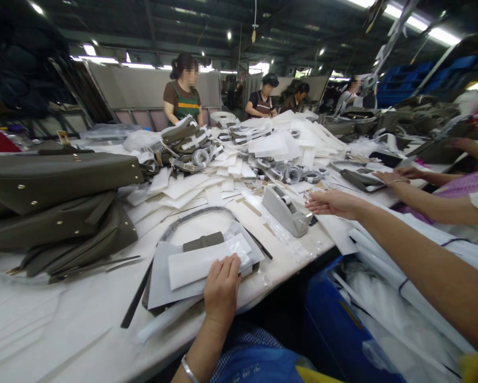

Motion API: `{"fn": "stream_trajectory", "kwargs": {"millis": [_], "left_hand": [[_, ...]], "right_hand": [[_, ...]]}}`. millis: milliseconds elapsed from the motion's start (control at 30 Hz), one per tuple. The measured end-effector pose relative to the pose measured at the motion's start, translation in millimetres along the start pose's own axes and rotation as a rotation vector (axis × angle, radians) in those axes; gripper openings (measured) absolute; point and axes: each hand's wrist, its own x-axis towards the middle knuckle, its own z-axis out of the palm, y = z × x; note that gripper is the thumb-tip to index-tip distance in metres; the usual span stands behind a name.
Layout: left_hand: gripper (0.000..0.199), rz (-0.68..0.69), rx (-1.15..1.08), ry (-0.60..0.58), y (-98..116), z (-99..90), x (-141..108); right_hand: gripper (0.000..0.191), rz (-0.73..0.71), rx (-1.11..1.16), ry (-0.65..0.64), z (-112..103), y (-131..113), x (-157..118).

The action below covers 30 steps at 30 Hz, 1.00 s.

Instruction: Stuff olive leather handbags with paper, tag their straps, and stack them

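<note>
The left hand lies palm-down, unclenched, upon a flat white foam rectangle. The outstretched right hand is loosely straightened, a grey plastic tape dispenser just beside its fingertips.

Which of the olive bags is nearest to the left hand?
The bag under the white sheet that the left hand touches; the stacked bags lie farther away, at the picture's left.

Olive-green bags; blue bin; white table
</note>
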Motion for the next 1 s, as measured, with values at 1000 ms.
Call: {"fn": "stream_trajectory", "kwargs": {"millis": [1000], "left_hand": [[0.033,-0.03,-0.021,-0.004,2,-1.9,0]], "right_hand": [[0.023,-0.578,-0.293,-0.615,102,-75,-81]]}}
